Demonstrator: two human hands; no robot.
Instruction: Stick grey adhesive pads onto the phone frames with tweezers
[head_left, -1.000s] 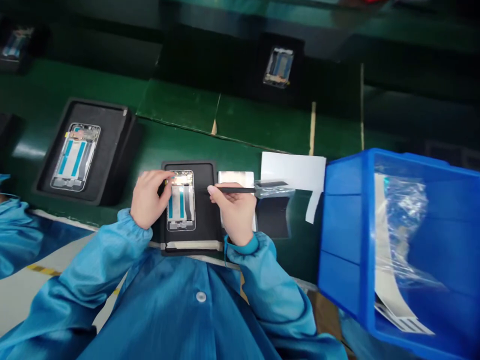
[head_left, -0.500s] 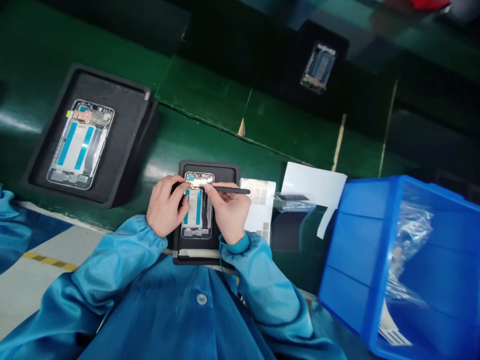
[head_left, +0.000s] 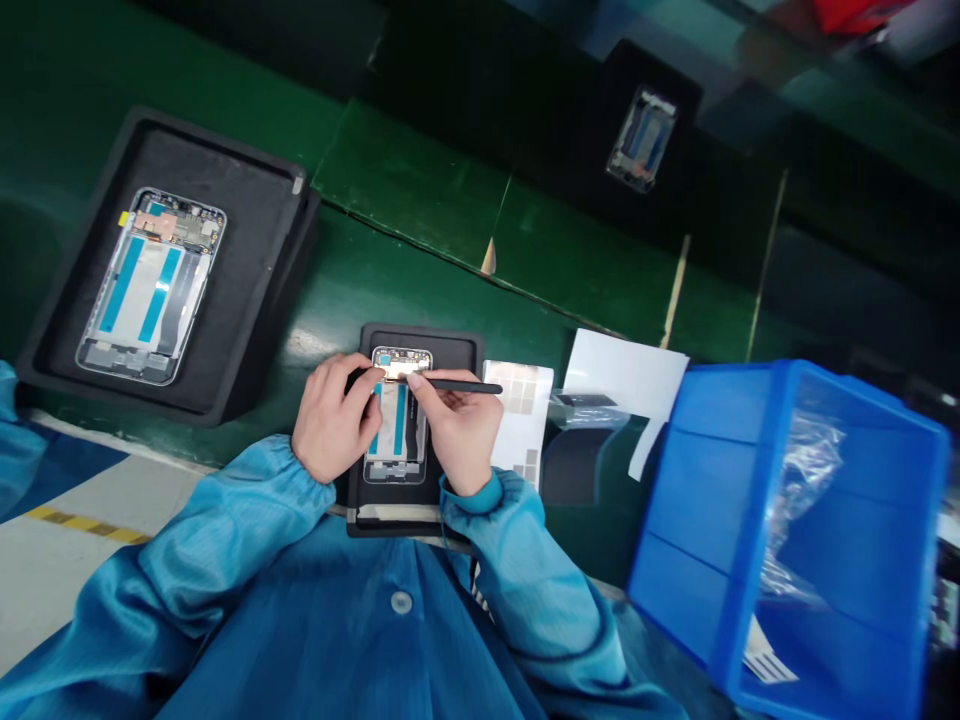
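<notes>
An opened phone, its inner board and blue strips showing, lies in a small black tray in front of me. My left hand is curled at the phone's upper left edge, with index finger and thumb against it. In my right hand are slim black tweezers, gripped like a pen. They lie across the phone's upper part and point left, close to my left fingertips. What the tips touch is too small to make out.
A larger black tray at the left holds another opened phone. Right of my hand lie a sheet of grey stickers, white paper and a dark sheet. A blue bin with clear plastic stands at the right.
The view has shifted slightly. Both hands keep nearly the same place over the phone, and the tweezers stay in the right hand.
</notes>
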